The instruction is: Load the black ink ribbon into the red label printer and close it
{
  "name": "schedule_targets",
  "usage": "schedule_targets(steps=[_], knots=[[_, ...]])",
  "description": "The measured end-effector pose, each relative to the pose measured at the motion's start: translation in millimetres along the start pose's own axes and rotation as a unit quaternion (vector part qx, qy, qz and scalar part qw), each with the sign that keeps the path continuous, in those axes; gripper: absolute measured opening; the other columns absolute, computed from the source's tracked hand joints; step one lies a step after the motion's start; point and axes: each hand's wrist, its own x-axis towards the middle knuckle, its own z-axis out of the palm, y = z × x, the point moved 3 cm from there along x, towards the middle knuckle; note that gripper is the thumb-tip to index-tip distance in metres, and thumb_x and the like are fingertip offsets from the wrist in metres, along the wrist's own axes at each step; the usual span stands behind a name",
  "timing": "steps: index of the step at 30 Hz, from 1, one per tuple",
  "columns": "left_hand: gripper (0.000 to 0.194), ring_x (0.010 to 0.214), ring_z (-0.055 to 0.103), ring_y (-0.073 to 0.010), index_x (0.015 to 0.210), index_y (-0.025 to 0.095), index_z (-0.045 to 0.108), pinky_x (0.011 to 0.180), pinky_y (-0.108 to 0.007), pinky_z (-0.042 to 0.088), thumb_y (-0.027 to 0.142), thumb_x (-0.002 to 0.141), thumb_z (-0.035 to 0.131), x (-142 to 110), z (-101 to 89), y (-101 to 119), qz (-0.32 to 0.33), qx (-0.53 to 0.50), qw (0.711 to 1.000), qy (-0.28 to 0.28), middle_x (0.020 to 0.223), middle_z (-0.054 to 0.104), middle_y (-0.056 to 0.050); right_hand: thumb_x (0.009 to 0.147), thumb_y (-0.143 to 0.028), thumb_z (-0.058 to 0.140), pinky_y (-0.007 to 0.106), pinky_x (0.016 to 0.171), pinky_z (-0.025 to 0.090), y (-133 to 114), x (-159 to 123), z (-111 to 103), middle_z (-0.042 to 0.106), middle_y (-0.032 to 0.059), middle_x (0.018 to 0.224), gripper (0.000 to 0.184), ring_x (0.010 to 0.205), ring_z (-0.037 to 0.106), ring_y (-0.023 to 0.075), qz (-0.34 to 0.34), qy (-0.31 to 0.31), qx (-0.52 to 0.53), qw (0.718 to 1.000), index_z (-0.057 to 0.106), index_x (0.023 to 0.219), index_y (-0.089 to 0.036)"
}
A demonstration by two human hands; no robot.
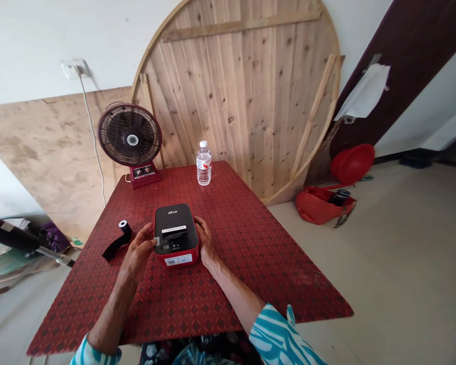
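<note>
**A:** What's going on in the head cam shot?

**B:** Looking down at a red patterned worktop [258, 274]. Dead center is a black-and-red label printer [176, 234], and both hands are on it. The left grip [139, 251] is curled against its left side, with a small pale tab by the fingertips. Can't tell what that tab is. The right grip [205, 239] wraps the right side, so they're closed on the printer from both sides.

**A:** Anything right next to it?

**B:** Yeah, a black ribbon roll [123, 228] just left of the left grip, with its loose strip trailing down-left across the worktop. Farther up, at the back edge, there's a water bottle [204, 165] standing upright, and a small desk fan [129, 134] to its left.

**A:** And around the room?

**B:** A big round wooden board [251, 101] leans against the wall behind the worktop. Over on the right, a red basin [352, 163] and a red bag [314, 208] sit on the floor [383, 263]. Upper left, a white cord runs down from a wall socket [74, 68].
</note>
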Motion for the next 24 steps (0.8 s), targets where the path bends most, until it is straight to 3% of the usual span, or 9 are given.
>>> schedule_targets(steps=[8, 19, 24], knots=[[0.062, 0.102, 0.067, -0.0260, 0.126, 0.021, 0.059, 0.084, -0.033, 0.054, 0.027, 0.065, 0.074, 1.9, -0.4, -3.1, -0.009, -0.008, 1.000, -0.022, 0.127, 0.064, -0.010, 0.086, -0.048, 0.054, 0.036, 0.093, 0.045, -7.1, -6.1, -2.7, 0.066, 0.0029, 0.120, 0.036, 0.111, 0.058, 0.0242, -0.013, -0.013, -0.036, 0.999, 0.066, 0.111, -0.026], [0.060, 0.096, 0.067, -0.0254, 0.113, 0.021, 0.066, 0.074, -0.027, 0.052, 0.020, 0.054, 0.078, 7.6, 3.5, 1.4, -0.043, -0.045, 0.998, -0.031, 0.114, 0.070, -0.007, 0.086, -0.045, 0.053, 0.035, 0.091, 0.046, -5.9, -6.1, -1.4, 0.067, 0.0019, 0.112, 0.032, 0.108, 0.058, 0.0230, -0.017, 0.003, -0.043, 0.999, 0.067, 0.109, -0.027], [0.064, 0.097, 0.067, -0.0275, 0.116, 0.021, 0.064, 0.080, -0.033, 0.053, 0.020, 0.054, 0.076, 5.6, 6.1, 1.1, -0.053, -0.051, 0.997, -0.035, 0.118, 0.068, -0.008, 0.086, -0.048, 0.054, 0.034, 0.087, 0.048, -7.2, -7.5, -1.0, 0.069, 0.0019, 0.109, 0.034, 0.107, 0.059, 0.0237, -0.028, 0.004, -0.037, 0.999, 0.067, 0.110, -0.027]])
